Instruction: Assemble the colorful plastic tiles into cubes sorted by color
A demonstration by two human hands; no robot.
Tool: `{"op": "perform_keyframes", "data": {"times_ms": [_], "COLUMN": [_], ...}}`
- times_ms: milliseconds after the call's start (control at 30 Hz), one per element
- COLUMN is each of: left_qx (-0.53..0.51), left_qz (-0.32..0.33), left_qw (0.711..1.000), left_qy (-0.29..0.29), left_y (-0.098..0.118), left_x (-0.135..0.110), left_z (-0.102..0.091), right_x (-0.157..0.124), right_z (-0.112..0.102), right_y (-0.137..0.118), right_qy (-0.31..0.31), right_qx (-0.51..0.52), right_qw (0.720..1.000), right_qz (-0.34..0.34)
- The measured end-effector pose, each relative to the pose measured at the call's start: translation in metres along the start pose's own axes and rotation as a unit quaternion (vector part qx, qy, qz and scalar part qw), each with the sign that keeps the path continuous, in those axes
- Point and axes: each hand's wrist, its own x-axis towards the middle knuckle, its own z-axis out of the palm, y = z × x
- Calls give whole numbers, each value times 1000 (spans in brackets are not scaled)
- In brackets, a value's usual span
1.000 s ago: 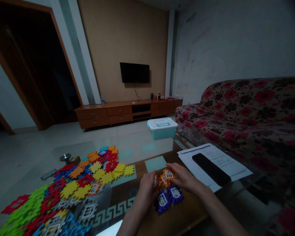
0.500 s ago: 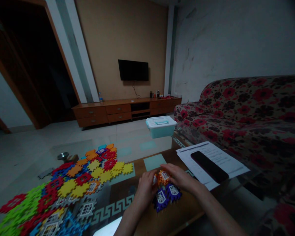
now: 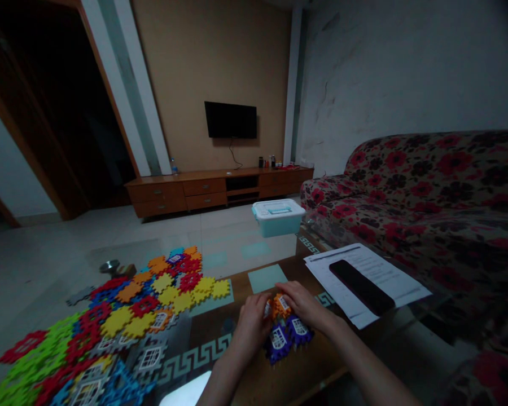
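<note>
Orange-and-purple snap-tile model (image 3: 284, 332) on the glass-topped coffee table (image 3: 296, 372), between left hand (image 3: 250, 324) and right hand (image 3: 305, 304), fingers of both closed on its orange top. Teal lidded plastic box (image 3: 278, 217) at 12 o'clock on the floor, contents hidden.

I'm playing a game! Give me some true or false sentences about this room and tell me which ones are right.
1. The left hand and the right hand both touch an orange plastic building piece with a white window. True.
2. The two purple pieces lie beside the television. False: the purple pieces are just below the hands, on the glass-topped table.
3. A black phone lies on white papers. True.
4. The teal plastic box sits on the sofa. False: it stands on the floor, left of the flowery sofa.
5. A television hangs on the wall above a wooden cabinet. True.
</note>
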Motion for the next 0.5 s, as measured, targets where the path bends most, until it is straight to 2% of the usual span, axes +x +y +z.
{"op": "perform_keyframes", "data": {"times_ms": [200,500], "left_qx": [-2,30], "left_qz": [-7,-6], "left_qw": [1000,1000], "left_qy": [-1,-2], "left_y": [3,2], "left_x": [0,-4], "left_z": [-1,-3], "right_x": [4,8], "right_z": [1,7], "right_y": [-6,3], "right_qy": [-3,3], "right_qx": [-28,-44], "right_qw": [1000,999], "right_qz": [14,17]}}
